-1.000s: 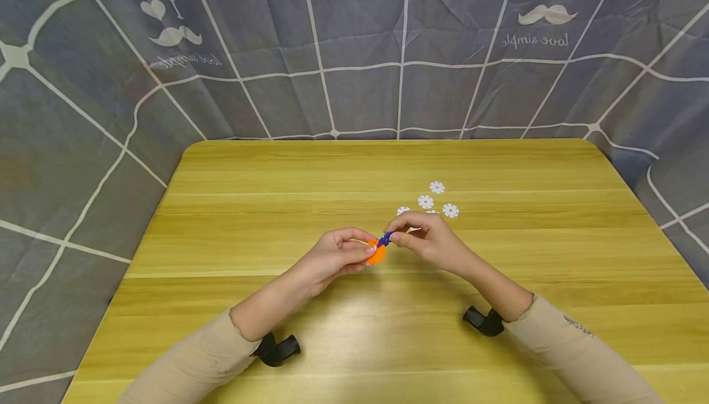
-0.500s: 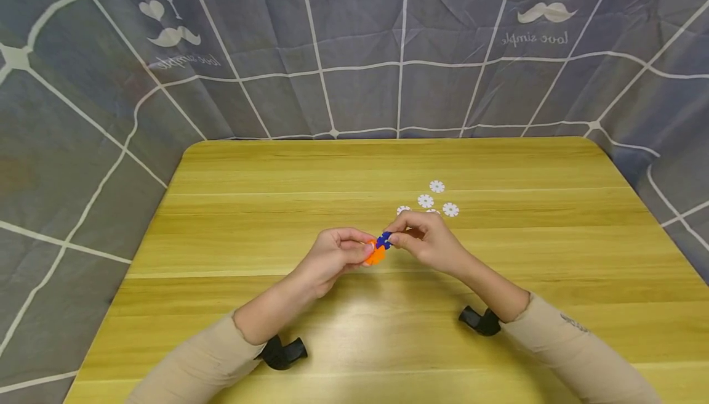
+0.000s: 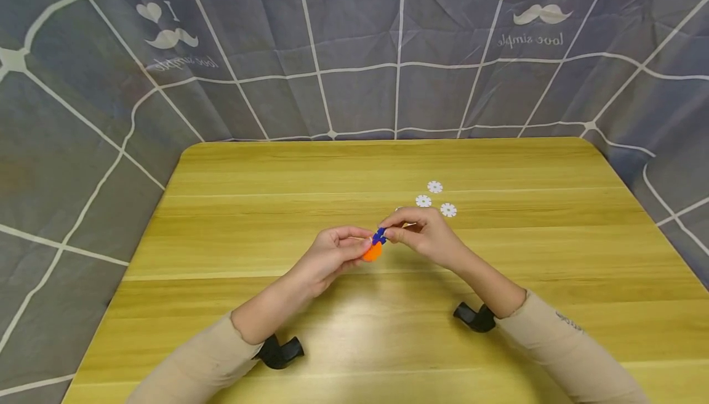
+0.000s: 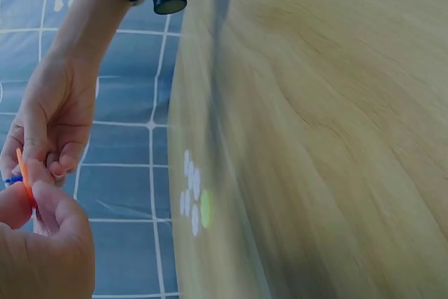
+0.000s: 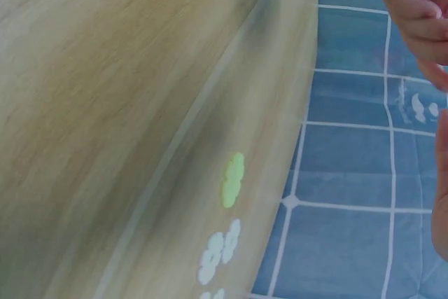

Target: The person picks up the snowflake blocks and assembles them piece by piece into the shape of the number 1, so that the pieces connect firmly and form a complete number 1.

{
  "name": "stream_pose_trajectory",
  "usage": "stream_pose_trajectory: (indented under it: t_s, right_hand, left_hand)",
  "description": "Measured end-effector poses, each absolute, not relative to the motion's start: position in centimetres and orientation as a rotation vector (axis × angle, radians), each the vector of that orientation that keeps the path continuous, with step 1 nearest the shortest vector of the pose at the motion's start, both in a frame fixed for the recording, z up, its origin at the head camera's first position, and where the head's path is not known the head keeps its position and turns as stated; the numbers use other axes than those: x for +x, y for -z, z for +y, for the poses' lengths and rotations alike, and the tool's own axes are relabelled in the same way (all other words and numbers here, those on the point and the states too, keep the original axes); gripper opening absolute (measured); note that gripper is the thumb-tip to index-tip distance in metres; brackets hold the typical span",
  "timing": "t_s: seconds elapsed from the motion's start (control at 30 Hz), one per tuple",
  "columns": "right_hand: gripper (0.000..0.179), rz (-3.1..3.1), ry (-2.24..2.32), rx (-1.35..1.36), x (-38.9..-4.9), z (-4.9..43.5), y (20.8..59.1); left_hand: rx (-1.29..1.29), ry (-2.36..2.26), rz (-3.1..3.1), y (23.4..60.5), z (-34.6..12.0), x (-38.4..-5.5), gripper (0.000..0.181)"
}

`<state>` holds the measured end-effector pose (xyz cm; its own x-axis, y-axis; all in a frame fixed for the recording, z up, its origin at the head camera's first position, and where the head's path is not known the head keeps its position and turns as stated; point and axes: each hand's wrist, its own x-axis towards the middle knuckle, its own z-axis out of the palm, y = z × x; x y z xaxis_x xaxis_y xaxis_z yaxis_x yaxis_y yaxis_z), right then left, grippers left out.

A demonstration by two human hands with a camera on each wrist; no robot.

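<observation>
In the head view my left hand (image 3: 336, 258) pinches an orange notched building disc (image 3: 372, 252) between thumb and fingers, held over the middle of the table. My right hand (image 3: 425, 236) grips a dark blue notched disc (image 3: 380, 236) with its fingertips. The blue disc meets the upper edge of the orange one. From the left wrist, the orange disc (image 4: 25, 176) shows nearly edge-on, and only a sliver of the blue disc (image 4: 12, 180) sticks out past it. Fingers hide the spot where both discs join. The right wrist view shows neither disc.
Several white notched discs (image 3: 434, 187) lie on the wooden table (image 3: 277, 176) beyond my right hand, which covers some of them. Beside them lies a yellow-green disc (image 5: 233, 181). Black wrist mounts (image 3: 280, 353) sit at both sleeves. A grey curtain (image 3: 360, 34) surrounds the table.
Both hands have shifted slightly left, with the discs still held together. The blue disc's tilt has changed a little. My right hand now covers more of the white discs.
</observation>
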<state>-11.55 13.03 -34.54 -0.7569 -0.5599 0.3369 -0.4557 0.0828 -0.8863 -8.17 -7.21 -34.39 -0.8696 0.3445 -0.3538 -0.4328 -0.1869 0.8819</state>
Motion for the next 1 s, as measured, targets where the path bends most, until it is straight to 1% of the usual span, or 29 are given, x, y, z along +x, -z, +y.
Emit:
stream_pose_trajectory:
  t_s: [0.13, 0.3, 0.6, 1.0]
  right_hand:
    - [0.012, 2.195, 1.784, -1.094, -11.8, 13.1, 34.8]
    - [0.013, 2.175, 1.774, -1.157, -12.0, 13.1, 35.4]
    - [0.014, 2.189, 1.742, -1.229, -12.1, 12.8, 36.1]
    - [0.016, 2.246, 1.676, -1.169, -12.2, 12.9, 36.2]
  left_hand:
    - [-0.081, -2.054, 1.578, 34.7, -7.4, -8.2, 0.029]
    - [-0.037, -2.014, 1.576, 35.0, -7.7, -8.2, 0.035]
    - [0.051, -2.007, 1.522, 35.5, -7.6, -8.1, 0.036]
    - [0.064, -1.951, 1.513, 35.6, -7.6, -8.2, 0.040]
